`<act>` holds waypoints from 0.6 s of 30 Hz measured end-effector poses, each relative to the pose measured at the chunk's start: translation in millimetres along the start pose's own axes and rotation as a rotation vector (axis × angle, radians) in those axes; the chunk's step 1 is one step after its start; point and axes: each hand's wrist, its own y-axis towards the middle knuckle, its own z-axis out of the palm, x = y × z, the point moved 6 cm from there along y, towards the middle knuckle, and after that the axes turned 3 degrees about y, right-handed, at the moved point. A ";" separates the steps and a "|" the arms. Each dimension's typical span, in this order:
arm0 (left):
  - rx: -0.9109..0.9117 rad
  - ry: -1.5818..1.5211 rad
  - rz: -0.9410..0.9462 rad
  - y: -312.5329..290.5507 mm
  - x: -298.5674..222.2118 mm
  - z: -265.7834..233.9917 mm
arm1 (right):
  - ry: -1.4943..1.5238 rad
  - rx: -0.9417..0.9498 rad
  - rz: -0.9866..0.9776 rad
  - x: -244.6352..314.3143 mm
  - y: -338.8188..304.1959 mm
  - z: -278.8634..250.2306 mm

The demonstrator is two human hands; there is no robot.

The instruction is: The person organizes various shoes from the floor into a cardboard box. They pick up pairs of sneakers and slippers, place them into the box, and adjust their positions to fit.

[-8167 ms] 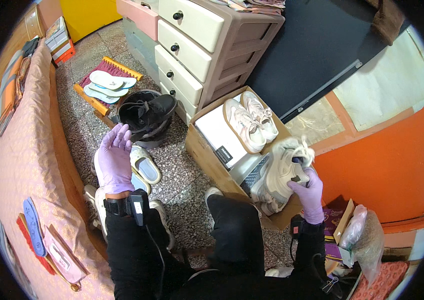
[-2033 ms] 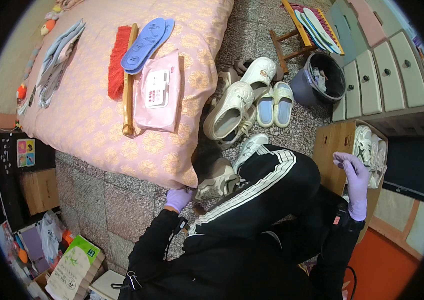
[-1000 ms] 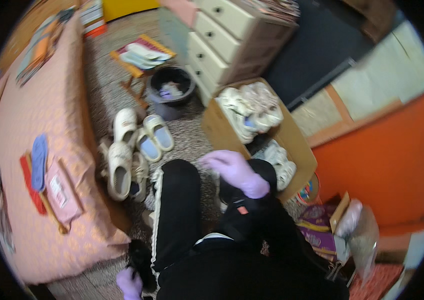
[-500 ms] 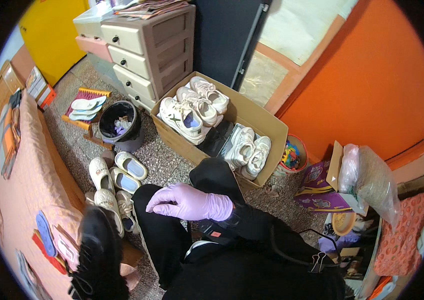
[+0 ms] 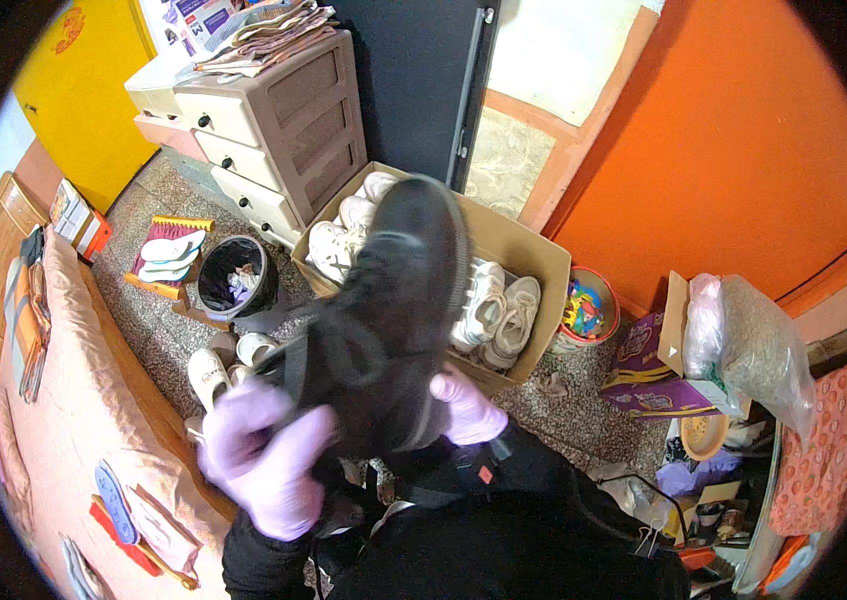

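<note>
Clock directions are around the black shoe (image 5: 404,290), 12 being the top of the view. Between 8 and 9 there's a bed (image 5: 94,415) with a blue insole (image 5: 116,505) on its near end, I guess because it's a handy flat spot. Just past 9, a low stool (image 5: 184,223) carries pale insoles (image 5: 174,248), probably just a stand to keep them together. Nearer in is the bin (image 5: 214,283), holding crumpled scraps (image 5: 244,282); looks parked there for easy reach.

Left hand (image 5: 272,460) is at 7 to 8, knuckles bent, thumb on the shoe side. It's pretty blurred, so I can't tell if those fingers are pinching the lace side or only beside it.

The shoe itself is up in the air between the hands, toe toward 12 to 1, heel at 6, laces facing the left hand, I'd say so they're easy to get at. Behind it is a cardboard box (image 5: 519,250) with light shoes (image 5: 516,320) packed in, likely to save room.

Right hand (image 5: 471,408) is at 5, reaching in from below: thumb against the heel edge, other fingers hidden, seemingly gripping the shoe and taking its weight.
</note>
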 end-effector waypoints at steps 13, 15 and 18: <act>0.262 -0.065 -0.610 13.8 271.1 -44.4 | 0.035 -0.834 -0.213 97.0 -20.4 -188.7; 0.231 -0.036 -0.695 14.1 303.9 -57.6 | 0.008 -0.755 -0.223 99.2 -9.9 -194.1; 0.175 -0.038 -0.799 14.4 328.2 -62.9 | 0.075 -0.785 -0.092 90.6 11.6 -214.4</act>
